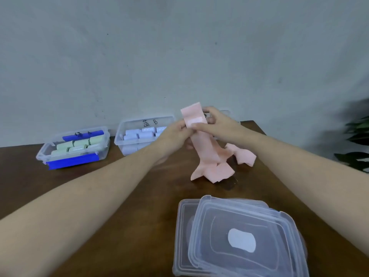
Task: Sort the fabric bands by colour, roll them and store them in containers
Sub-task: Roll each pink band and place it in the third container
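Observation:
A long pink fabric band (201,148) hangs from both my hands down to the table, where its lower end lies crumpled. My left hand (175,134) pinches its upper part from the left. My right hand (211,122) grips the same upper part from the right, and the top end sticks up above my fingers. A clear container (60,154) with blue clips at the far left holds several rolled green bands (77,144). A second clear container (123,132) beside it holds several rolled pale lilac bands (141,133).
Stacked clear plastic lids (239,236) lie on the brown table (119,196) close to me, right of centre. A third clear container edge (227,112) shows behind my right hand. Dark plant leaves (357,136) stand at the right edge. A grey wall is behind.

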`<state>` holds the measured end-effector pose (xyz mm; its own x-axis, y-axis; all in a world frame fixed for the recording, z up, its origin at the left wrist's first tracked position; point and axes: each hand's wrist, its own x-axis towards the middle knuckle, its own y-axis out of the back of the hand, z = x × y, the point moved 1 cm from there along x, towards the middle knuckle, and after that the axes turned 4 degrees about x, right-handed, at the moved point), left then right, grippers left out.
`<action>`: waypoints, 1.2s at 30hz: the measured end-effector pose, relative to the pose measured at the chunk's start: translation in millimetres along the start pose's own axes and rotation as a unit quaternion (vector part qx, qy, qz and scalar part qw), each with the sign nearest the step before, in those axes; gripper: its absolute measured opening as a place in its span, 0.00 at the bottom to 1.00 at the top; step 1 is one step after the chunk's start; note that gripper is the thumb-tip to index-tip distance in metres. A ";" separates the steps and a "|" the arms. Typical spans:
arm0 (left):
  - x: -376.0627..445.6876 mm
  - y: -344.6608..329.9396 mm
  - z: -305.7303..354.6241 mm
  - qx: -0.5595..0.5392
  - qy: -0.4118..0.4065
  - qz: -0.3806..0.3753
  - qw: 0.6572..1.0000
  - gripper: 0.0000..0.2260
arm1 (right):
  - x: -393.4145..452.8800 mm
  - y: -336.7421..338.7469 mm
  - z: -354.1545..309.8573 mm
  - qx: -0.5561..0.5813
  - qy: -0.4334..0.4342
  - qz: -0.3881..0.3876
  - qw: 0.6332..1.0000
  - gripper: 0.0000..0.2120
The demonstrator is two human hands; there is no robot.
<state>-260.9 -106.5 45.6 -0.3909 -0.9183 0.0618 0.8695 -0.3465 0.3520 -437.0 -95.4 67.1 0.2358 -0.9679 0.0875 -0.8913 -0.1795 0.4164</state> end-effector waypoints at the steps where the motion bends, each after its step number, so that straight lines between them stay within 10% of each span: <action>1: -7.9 9.9 1.0 -0.019 0.003 0.010 1.000 0.09 | -5.6 -12.1 -3.8 -0.002 -0.030 -0.017 0.999 0.24; 9: -68.6 88.9 -3.0 -0.121 0.045 0.122 0.984 0.09 | -28.0 -112.9 -30.5 -0.038 -0.060 -0.039 0.997 0.09; 25: -110.4 136.9 -63.2 -0.229 0.244 0.149 0.931 0.06 | -60.0 -219.8 -40.1 0.174 -0.184 -0.145 0.957 0.16; 36: -88.0 106.5 -117.9 -0.204 0.283 0.147 0.925 0.09 | -59.5 -214.0 1.4 -0.230 -0.164 -0.109 0.953 0.32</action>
<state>-98.3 -85.2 -32.4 0.0005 -0.8971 -0.4418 1.0000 -0.0037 0.0085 -260.9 0.4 -28.5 0.1945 -0.9328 -0.3035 -0.5533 -0.3598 0.7513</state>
